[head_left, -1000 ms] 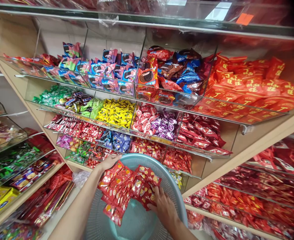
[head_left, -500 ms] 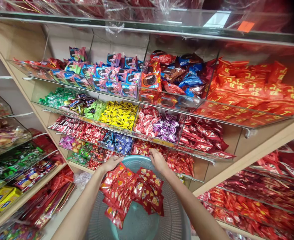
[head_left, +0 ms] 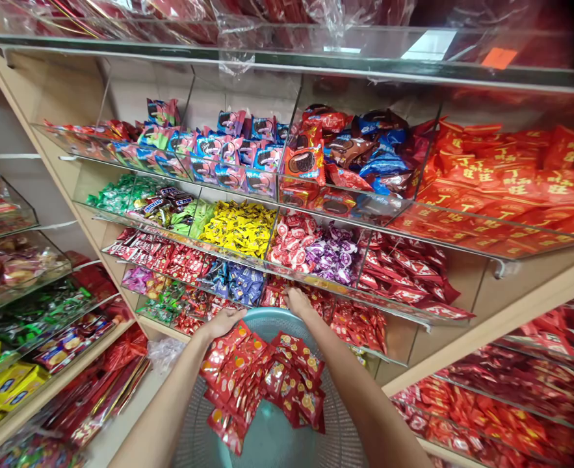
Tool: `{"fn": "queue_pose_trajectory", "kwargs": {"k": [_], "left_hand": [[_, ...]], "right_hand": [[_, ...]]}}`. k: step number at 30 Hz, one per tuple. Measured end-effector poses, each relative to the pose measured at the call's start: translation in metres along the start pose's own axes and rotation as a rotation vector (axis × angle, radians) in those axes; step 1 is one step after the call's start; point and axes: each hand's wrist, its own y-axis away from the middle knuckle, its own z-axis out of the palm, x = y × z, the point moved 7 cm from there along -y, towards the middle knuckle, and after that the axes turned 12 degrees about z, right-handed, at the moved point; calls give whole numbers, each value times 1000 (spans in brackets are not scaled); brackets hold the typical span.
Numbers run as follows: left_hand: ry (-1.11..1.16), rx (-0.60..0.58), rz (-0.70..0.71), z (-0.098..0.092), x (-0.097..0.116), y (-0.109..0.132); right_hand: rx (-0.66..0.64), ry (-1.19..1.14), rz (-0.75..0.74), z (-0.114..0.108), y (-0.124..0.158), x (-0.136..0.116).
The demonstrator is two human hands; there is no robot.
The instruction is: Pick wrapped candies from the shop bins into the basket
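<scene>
A blue-green plastic basket [head_left: 272, 316] stands below the lower shelf, with red packets [head_left: 240, 370] printed with orange fruit lying inside. My left hand [head_left: 222, 323] is at the basket's far left rim, its fingers curled near the edge; what they grip, if anything, is hidden. Over the far rim, my right hand [head_left: 297, 301] reaches to the red packets [head_left: 273, 292] on the low shelf. Its fingers are bent at those packets, and whether one is between them is too small to tell.
Glass-fronted shelves [head_left: 316, 276] hold yellow sweets [head_left: 240, 229], purple sweets [head_left: 334, 253] and orange-red packets [head_left: 491, 175] above the hands. More stocked shelves stand left and right. A clear plastic bag [head_left: 166, 354] lies left of the basket.
My right hand has moved slightly left and farther over the rim toward the shelf packets. The shelves have shifted a little right and down in view. My left hand stays at the rim.
</scene>
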Motion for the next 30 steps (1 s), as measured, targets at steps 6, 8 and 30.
{"fn": "queue_pose_trajectory", "kwargs": {"k": [6,8,30], "left_hand": [[-3,-3,-12,1,2,1],[-15,10,-2,0,5,1],[57,7,-39,3,7,4]], "right_hand": [[12,54,85,-3,-4,0],[13,66,93,-5,-4,-1],[372,-529,-160,-67,151,40]]}}
